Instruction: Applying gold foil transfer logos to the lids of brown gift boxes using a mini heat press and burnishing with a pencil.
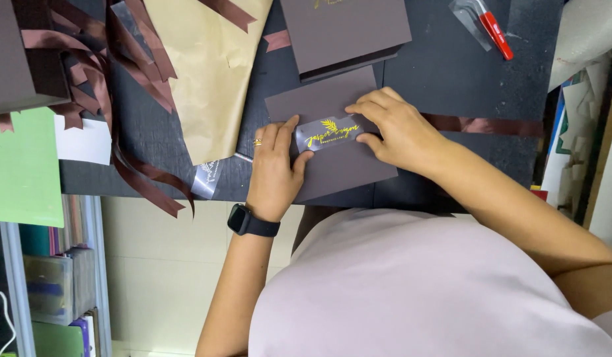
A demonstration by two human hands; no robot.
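Both hands pressed a clear sticker [329, 133] with gold lettering onto a brown card [332, 165] lying flat on the dark counter [451, 79]. The left hand [274, 168] lay with fingers loosely spread, its thumb on the sticker's left end; the right hand [392, 129] pinched the right end in a narrow grip. Brown ribbons [131, 86], tan paper [210, 73], a brown box [345, 30] and a red-handled cutter [494, 30] lay around, apart from the card.
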